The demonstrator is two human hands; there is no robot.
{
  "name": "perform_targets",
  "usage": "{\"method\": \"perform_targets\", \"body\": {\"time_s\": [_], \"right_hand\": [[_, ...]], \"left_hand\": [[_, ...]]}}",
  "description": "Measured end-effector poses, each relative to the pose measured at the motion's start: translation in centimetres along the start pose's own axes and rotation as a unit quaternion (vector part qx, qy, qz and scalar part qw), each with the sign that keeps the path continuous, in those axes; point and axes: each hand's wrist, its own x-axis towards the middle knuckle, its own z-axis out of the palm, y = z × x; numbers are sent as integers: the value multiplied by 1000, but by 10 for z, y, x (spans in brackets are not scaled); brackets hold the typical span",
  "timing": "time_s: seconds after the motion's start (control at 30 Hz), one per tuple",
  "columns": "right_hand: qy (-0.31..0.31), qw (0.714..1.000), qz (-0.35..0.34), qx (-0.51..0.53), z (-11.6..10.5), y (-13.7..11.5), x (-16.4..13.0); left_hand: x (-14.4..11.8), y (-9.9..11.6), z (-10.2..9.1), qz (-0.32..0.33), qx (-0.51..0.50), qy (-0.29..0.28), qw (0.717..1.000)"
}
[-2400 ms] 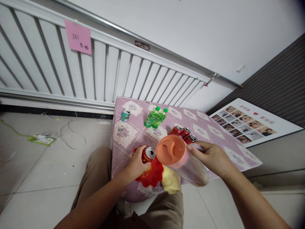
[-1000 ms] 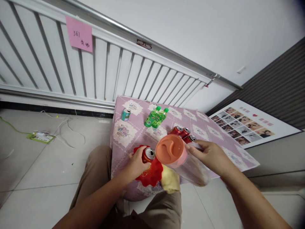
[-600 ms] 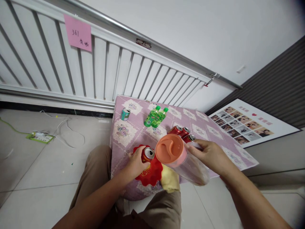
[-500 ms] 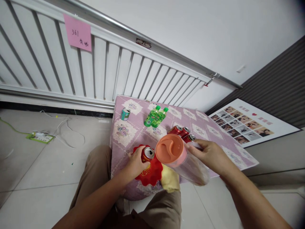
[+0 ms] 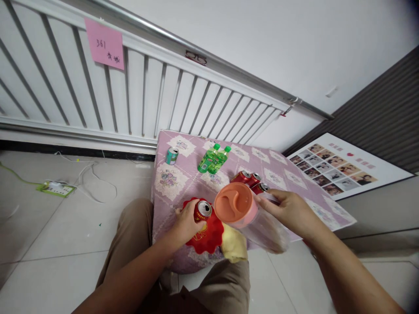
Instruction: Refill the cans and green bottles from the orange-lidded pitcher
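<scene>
Orange-lidded pitcher still tilted beside red can, barely shifted; right hand gripping pitcher, left hand clasping can, work looks mid-hold.

Jug lid orange, held can red, plate red w/ yel. print — cloth lilac, floral.

Had the counter before the radiator, left of the photo board.
Held one can at the plate in the left hand, the jug right of it in the right hand; had the cloth right of the plate, two bottles farther back, a lone can left of them, three cans behind the jug.
</scene>
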Motion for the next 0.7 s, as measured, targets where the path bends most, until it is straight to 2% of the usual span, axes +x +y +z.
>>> {"method": "perform_targets", "body": {"time_s": [0.53,0.7], "right_hand": [[19,999,-40,4,-3,0,1],[4,1000,1,-10,-3,0,1]], "left_hand": [[1,-9,4,17,-8,3,1000],[1,-10,4,23,-2,1,1000]]}}
